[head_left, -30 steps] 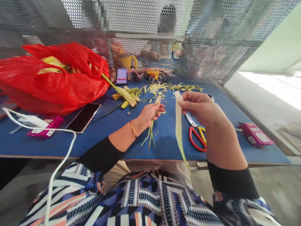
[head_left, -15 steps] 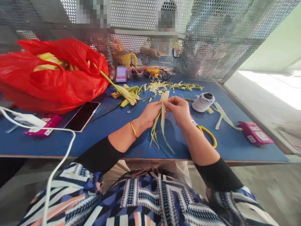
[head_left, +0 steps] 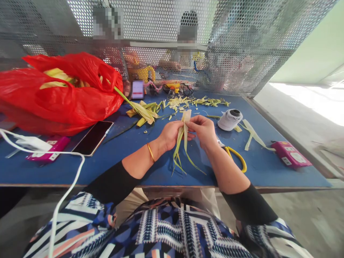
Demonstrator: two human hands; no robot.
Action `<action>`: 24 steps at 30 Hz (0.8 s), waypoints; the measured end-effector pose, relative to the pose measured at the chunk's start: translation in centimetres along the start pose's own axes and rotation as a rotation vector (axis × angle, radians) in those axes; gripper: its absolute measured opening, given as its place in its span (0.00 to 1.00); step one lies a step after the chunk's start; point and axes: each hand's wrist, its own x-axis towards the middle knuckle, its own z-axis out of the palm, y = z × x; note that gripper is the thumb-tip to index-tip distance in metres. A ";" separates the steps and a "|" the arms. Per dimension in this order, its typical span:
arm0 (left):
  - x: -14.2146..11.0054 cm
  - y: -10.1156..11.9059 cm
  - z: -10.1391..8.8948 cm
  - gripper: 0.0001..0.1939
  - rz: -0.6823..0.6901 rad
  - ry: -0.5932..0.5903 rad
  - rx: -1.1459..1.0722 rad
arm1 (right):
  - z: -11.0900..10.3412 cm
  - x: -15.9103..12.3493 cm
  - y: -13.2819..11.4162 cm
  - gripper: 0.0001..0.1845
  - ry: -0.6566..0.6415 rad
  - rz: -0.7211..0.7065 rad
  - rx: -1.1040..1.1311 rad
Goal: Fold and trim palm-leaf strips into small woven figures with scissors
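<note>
Over the blue table, my left hand [head_left: 170, 134] is closed on a small bunch of pale green leaf strips [head_left: 185, 134], which look like corn husk. My right hand [head_left: 202, 129] pinches the same strips near their top from the other side. The broad pale end points up, and the thin green tails hang down and spread apart below my hands. Just beyond my right hand stands a cone of white thread [head_left: 230, 120]. Yellow-handled scissors [head_left: 238, 157] lie partly hidden beneath my right forearm.
At the left sits a red plastic bag [head_left: 80, 104] of husks, with a dark phone [head_left: 92, 138] before it. Husk pieces [head_left: 146, 111] and trimmings [head_left: 199, 102] lie behind my hands. Purple packs [head_left: 291, 154] are at both sides. A perforated metal screen [head_left: 161, 21] closes the back; people are beyond it.
The strips' tails have swung and spread wider below my hands. Both hands stay together at the top of the bunch. The whole view has shifted slightly.
</note>
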 end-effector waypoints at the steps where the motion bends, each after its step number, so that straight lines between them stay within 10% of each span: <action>1: 0.0 0.1 0.0 0.16 -0.012 0.010 -0.010 | 0.0 0.0 0.0 0.13 0.006 -0.007 -0.010; 24: -0.1 0.0 0.1 0.14 -0.015 -0.028 -0.098 | 0.1 0.0 0.9 0.10 0.047 -0.062 -0.191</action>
